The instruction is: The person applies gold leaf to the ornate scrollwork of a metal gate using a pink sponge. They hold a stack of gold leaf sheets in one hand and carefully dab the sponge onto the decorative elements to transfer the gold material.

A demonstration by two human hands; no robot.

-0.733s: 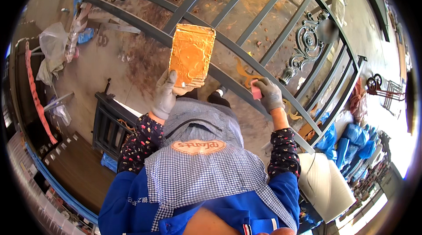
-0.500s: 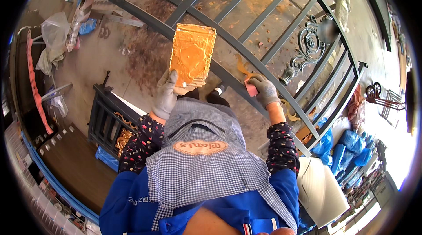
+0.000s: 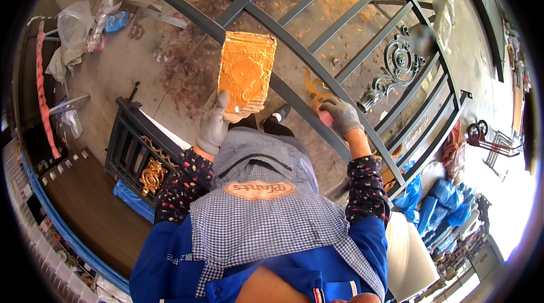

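In my gloved left hand (image 3: 213,124) is a flat rectangular slab (image 3: 246,70) smeared with thick gold paint, gripped by its near end and layered along its lower edge. My gloved right hand (image 3: 343,117) pinches a small pink sponge (image 3: 325,117). This sponge is at a gold-coloured scroll ornament (image 3: 313,83) between two bars of a dark grey metal railing (image 3: 187,11). Whether it presses on the scroll or on the bar beside it, I cannot tell. Farther right on the railing sits a grey scroll ornament (image 3: 401,62) without gold.
Left of my legs stands a dark panel with a gold ornament (image 3: 152,176). Blue-wrapped bundles (image 3: 447,198) and a hand cart (image 3: 490,141) are at the right. A white padded roll (image 3: 411,260) lies near my right elbow. Plastic wrapping (image 3: 75,22) hangs at the far left.
The whole view has shifted slightly. My right hand and the sponge have moved a little against the gold scroll; the left hand still holds the slab in much the same place.
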